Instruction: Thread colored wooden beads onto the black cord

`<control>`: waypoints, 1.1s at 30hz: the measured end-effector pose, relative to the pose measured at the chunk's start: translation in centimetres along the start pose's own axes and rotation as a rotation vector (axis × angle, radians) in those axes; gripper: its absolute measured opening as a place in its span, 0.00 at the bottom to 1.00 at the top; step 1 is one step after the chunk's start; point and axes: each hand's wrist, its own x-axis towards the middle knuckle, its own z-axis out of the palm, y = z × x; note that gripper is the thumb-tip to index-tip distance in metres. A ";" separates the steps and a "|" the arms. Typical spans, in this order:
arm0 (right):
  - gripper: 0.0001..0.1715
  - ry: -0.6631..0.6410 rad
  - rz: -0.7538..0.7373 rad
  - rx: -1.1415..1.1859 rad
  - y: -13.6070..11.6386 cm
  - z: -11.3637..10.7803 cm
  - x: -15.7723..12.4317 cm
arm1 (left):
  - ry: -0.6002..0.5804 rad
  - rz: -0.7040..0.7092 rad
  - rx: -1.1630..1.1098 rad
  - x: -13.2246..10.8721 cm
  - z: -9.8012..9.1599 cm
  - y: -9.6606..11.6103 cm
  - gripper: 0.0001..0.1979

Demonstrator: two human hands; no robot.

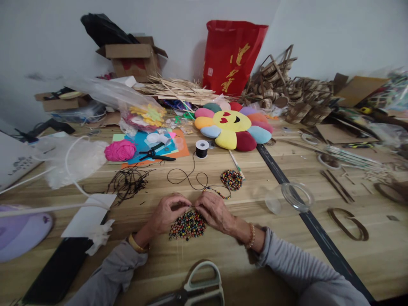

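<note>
My left hand [168,212] and my right hand [218,211] meet fingertip to fingertip above a pile of small multicoloured beads [188,225]. Both are closed in a pinch; whatever sits between the fingertips is too small to make out. Just beyond my right hand lies a short beaded length of cord [219,193], partly hidden behind that hand. Black cord [178,182] loops over the table from a white spool [202,148]. A coiled string of beads [231,179] rests farther back.
Large scissors [204,284] lie at the near edge. Left are a black cord tangle [127,182], pink yarn [120,150] and black pliers [156,154]. A flower cushion [232,121] lies at the back; a clear round container [297,197] and brown strip [347,225] lie right.
</note>
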 end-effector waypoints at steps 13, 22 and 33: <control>0.09 0.000 -0.007 -0.022 0.0 0.0 0.1 | -0.035 0.017 0.002 0.0 -0.1 0.1 0.06; 0.10 -0.005 -0.010 -0.044 0.1 0.2 0.0 | -0.038 0.026 0.026 0.0 0.0 -0.2 0.06; 0.10 0.005 -0.001 -0.032 0.1 0.2 0.0 | -0.037 0.027 0.019 0.0 -0.1 0.0 0.06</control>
